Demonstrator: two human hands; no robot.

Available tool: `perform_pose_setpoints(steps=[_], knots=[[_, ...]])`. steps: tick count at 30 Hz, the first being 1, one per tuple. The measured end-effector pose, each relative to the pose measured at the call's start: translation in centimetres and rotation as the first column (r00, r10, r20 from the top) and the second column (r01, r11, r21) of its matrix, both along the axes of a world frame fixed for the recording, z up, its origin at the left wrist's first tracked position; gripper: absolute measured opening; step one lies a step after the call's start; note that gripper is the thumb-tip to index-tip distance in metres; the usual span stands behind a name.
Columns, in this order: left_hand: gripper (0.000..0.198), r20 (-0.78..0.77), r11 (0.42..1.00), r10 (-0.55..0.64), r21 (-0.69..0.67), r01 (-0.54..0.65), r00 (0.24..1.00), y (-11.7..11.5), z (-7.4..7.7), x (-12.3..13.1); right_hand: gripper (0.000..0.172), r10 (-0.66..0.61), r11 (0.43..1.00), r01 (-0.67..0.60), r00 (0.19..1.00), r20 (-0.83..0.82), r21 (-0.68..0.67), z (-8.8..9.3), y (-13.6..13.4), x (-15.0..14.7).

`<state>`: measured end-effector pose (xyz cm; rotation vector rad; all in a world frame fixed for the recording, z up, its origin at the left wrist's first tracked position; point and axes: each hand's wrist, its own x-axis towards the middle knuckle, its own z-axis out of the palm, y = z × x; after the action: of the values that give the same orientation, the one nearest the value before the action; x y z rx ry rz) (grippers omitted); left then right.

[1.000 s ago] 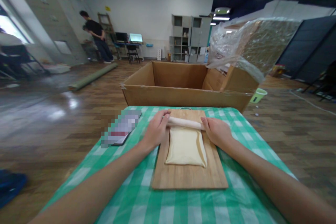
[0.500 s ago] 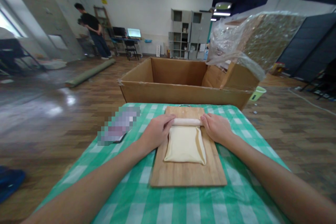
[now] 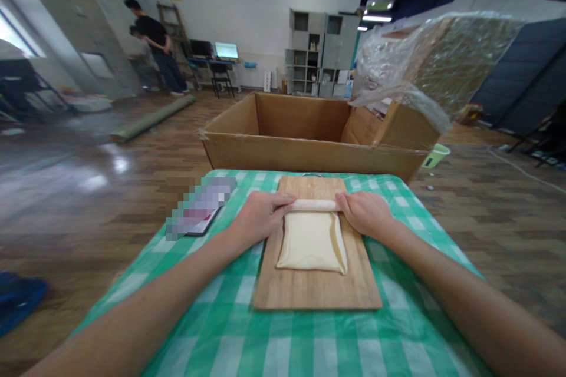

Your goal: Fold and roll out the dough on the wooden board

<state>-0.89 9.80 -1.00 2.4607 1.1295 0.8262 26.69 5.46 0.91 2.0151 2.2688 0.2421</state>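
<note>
A pale rolling pin [image 3: 315,205] lies crosswise on the far end of a flat sheet of dough [image 3: 312,242]. The dough rests on a wooden cutting board [image 3: 316,288] on a table with a green and white checked cloth [image 3: 247,330]. My left hand [image 3: 260,216] is closed around the pin's left end. My right hand [image 3: 365,212] is closed around its right end. Both forearms reach in from the bottom corners.
A large open cardboard box [image 3: 309,135] stands just beyond the table, with clear plastic wrap [image 3: 424,65] rising over its right side. A blurred flat object [image 3: 198,207] lies on the cloth at the left. A person [image 3: 154,44] stands far back left.
Both hands have drawn the rolling pin slightly back toward me over the dough's far end. The view has shifted a little.
</note>
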Motion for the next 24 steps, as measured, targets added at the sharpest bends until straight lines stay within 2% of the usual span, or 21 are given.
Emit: perform_pose_setpoints(steps=[3,9,17,24], knots=[[0.026,-0.024,1.0,-0.006,-0.003,0.006,1.0,-0.1,0.4,0.0,0.067,-0.018,1.0,0.018,1.0,0.001,-0.004,0.0,-0.1,-0.2],[0.026,-0.05,0.999,-0.014,-0.051,0.012,0.999,-0.6,1.1,0.0,0.059,0.049,0.999,-0.049,0.999,0.015,-0.012,-0.3,-1.1,-0.2],[0.025,-0.023,0.993,0.0,-0.118,-0.002,1.0,0.7,1.0,-0.2,0.065,-0.008,0.999,0.008,1.0,0.018,-0.039,-0.1,0.8,0.0],[0.027,-0.092,0.999,-0.034,-0.031,0.031,0.995,-0.8,1.3,0.2,0.055,0.008,0.999,-0.008,1.0,-0.006,0.034,-0.8,-1.0,-0.3]])
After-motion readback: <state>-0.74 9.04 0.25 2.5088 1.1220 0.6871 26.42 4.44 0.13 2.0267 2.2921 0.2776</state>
